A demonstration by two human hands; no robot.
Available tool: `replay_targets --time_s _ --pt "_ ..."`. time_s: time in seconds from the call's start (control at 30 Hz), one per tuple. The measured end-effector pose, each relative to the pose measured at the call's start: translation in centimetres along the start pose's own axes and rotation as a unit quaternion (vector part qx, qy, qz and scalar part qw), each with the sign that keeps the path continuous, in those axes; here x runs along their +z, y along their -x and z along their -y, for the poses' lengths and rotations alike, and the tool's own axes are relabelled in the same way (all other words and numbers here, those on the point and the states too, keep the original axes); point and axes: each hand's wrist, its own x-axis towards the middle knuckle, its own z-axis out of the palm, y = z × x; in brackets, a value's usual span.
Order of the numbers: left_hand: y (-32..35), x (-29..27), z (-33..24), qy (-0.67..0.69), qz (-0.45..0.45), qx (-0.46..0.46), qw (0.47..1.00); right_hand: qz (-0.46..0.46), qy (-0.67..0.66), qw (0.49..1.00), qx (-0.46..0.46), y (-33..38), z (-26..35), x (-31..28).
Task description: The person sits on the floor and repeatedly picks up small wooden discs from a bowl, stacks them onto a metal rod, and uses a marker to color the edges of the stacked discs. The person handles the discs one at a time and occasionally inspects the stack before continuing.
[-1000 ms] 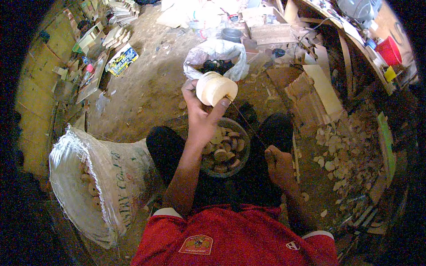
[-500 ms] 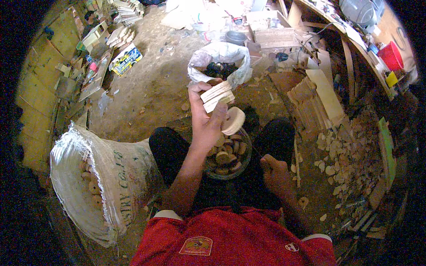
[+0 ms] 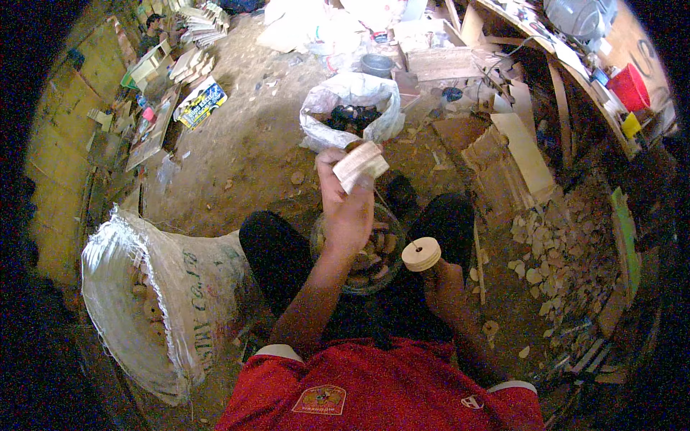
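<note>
My left hand [image 3: 346, 215] is closed around a short stack of pale wooden discs [image 3: 361, 167], raised above the tub between my legs. My right hand [image 3: 444, 289], closed, is over my right thigh at the lower end of a thin rod [image 3: 395, 220]. Pale wooden discs with a centre hole [image 3: 420, 254] sit on that rod, right against my right hand. The rod's upper end runs up toward my left hand. Under my left forearm, a clear round tub [image 3: 366, 290] holds several browner wooden discs, partly hidden.
A white sack with dark contents [image 3: 392, 129] stands open ahead. To the left, a large woven sack [image 3: 205, 302] holds more discs. Wood scraps [image 3: 553, 251] are heaped on the right, near boards [image 3: 521, 154]. Another person [image 3: 153, 29] is far left.
Discs now sit on the rod against my right hand, which held it bare before. My left hand has turned, and the loose disc beside its stack is no longer there.
</note>
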Motion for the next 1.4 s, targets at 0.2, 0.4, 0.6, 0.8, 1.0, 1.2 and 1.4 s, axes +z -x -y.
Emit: replay_targets --time_s 0.2,0.4,0.6,0.8,1.0,1.2,1.4 --pt "0.8 0.1 -0.4 -0.087 0.075 0.100 0.988 -0.026 0.026 0.999 -0.033 0.1 0.2 -0.5" --pt "0.7 0.6 -1.5 0.074 0.043 0.003 0.996 0.008 0.025 1.000 0.004 0.4 -0.1 -0.8" --pt "0.7 1.3 -1.6 0.137 0.027 -0.035 0.990 0.008 0.019 1.000 0.004 0.2 0.1 -0.9" --pt "0.4 0.9 -1.2 0.092 0.033 -0.008 0.995 0.017 0.020 1.000 0.017 0.6 -0.3 -0.9" --pt "0.9 0.3 -0.8 -0.118 0.095 0.012 0.988 0.004 0.038 0.999 0.012 0.3 -1.3 -0.5" --pt "1.5 1.3 -1.6 0.066 0.088 -0.135 0.985 -0.016 0.004 1.000 -0.025 0.7 -2.4 -1.5" --pt "-0.3 4.4 -3.2 -0.355 0.299 0.030 0.885 0.000 0.023 0.999 0.035 0.4 -0.6 -5.3"
